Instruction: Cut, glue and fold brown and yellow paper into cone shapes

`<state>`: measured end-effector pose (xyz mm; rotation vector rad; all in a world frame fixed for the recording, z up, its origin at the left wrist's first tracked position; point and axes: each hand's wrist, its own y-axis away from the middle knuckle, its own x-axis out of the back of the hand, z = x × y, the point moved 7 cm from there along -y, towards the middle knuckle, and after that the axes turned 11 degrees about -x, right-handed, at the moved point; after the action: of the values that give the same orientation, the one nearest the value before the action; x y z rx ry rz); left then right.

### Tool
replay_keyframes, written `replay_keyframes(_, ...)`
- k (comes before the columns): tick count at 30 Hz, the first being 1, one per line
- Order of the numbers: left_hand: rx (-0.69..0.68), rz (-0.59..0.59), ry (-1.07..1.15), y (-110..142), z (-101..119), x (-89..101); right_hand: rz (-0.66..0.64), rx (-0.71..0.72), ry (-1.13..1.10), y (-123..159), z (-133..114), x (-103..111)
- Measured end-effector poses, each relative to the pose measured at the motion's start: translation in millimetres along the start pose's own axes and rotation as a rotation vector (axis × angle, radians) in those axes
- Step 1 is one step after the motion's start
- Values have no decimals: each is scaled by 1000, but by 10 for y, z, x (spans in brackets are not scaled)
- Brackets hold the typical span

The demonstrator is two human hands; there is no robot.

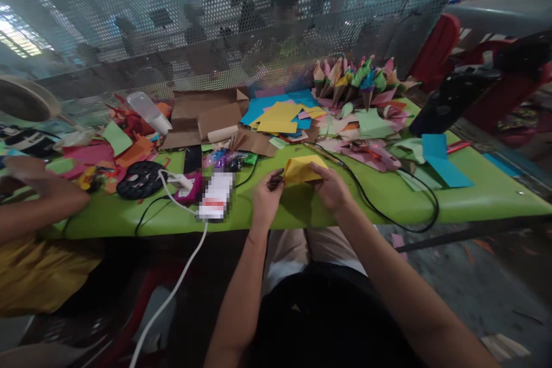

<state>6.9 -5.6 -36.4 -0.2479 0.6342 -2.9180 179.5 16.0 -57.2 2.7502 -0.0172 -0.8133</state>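
A piece of yellow paper (pixel 302 170), seemingly bent or folded, is held up between my two hands over the near part of the green table (pixel 297 213). My left hand (pixel 266 198) is closed at the paper's left edge. Something dark shows at its fingers, and I cannot tell what it is. My right hand (pixel 332 188) grips the right end, thumb on top and fingers underneath. Behind the paper lie sheets of yellow paper (pixel 278 117) on blue paper (pixel 254 110).
Paper cones (pixel 345 83) stand at the back right. A black cable (pixel 388 221) curves right of my hands. A phone (pixel 215 195) and a purple power strip (pixel 190 188) lie left. Another person's arm (pixel 38 201) rests further left. A perforated metal panel (pixel 237 29) stands behind.
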Motion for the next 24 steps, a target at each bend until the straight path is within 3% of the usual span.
replay_keyframes(10, -66, 64, -62, 28, -3, 52, 48, 89, -32, -28, -119, 112)
replay_keyframes(12, -103, 72, -92, 37, 42, 77, 133, 220, 33, 46, -265, 200)
replay_keyframes(15, -160, 41, -148, 43, 121, 74, 248, 548, 375, 282, -621, 207)
replay_keyframes(18, -223, -6, -200, 41, 215, 55, 97, 704, 798, 439, -835, -46)
replay_keyframes(21, -262, -74, -220, 34, 310, 34, -130, 644, 1032, 439, -851, -261)
replay_keyframes(24, -277, -149, -230, 30, 403, 26, -252, 534, 1099, 344, -779, -332)
